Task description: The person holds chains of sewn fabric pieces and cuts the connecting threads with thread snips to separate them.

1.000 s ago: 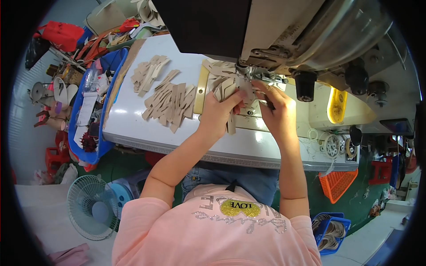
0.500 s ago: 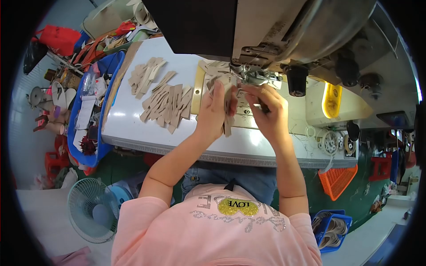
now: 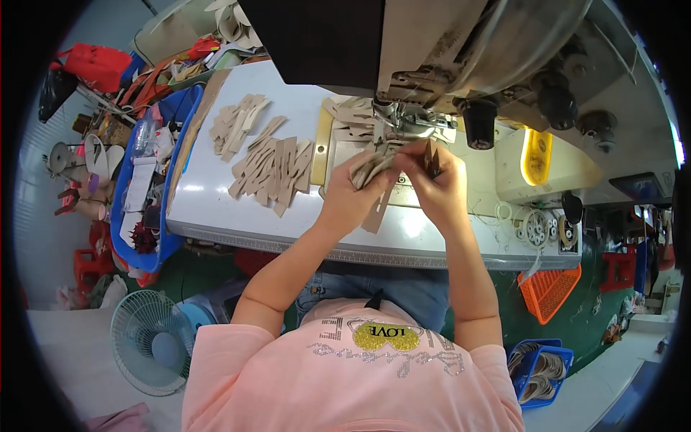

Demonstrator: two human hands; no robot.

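My left hand [image 3: 353, 191] is closed around a bunch of beige fabric-like strips [image 3: 368, 170], one of which hangs below the fingers. Close against it, my right hand [image 3: 437, 176] pinches at the edge of the bunch. Dark pointed thread snips [image 3: 432, 158] stick up from the right palm, tips away from me. Just beyond both hands is the sewing machine's presser foot area [image 3: 410, 121]. More strips [image 3: 353, 119] lie beside it on the machine bed. A larger pile of strips [image 3: 273, 169] is spread on the white table to the left.
The sewing machine head [image 3: 446, 50] overhangs the work from above. A blue tray [image 3: 173, 209] of odds and ends flanks the table's left side. An orange basket [image 3: 548, 294] and a blue basket [image 3: 540, 374] stand at lower right, a fan [image 3: 151, 342] at lower left.
Both hands have drawn back from the presser foot toward me, bringing the strips along. The snips' points now show upright above my right hand.
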